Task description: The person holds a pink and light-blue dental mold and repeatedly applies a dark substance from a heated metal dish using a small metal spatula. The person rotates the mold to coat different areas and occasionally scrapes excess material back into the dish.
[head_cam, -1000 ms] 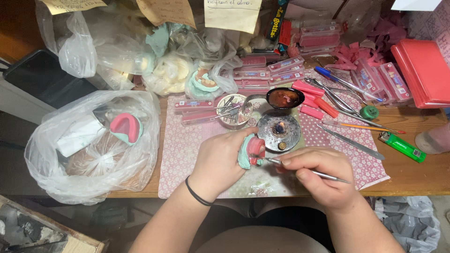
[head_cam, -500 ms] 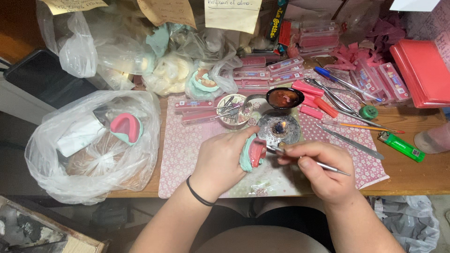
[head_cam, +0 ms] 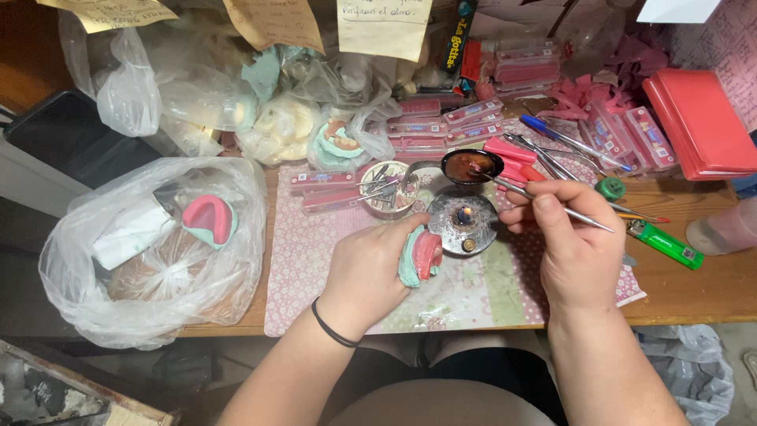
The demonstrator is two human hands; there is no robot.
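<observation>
Left hand (head_cam: 367, 272) clenched around pink-and-teal dental model (head_cam: 419, 256), just beside small lit burner (head_cam: 463, 223); right hand (head_cam: 572, 244) pinching thin metal instrument (head_cam: 544, 201), tip in dark wax dish (head_cam: 471, 166); likely rigid, brittle, best held by base.

1 head view; looks down, close, workbench (head_cam: 694, 292)

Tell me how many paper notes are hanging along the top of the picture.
3: one at top left, one beside it, one at top centre. More may be cut off.
</observation>
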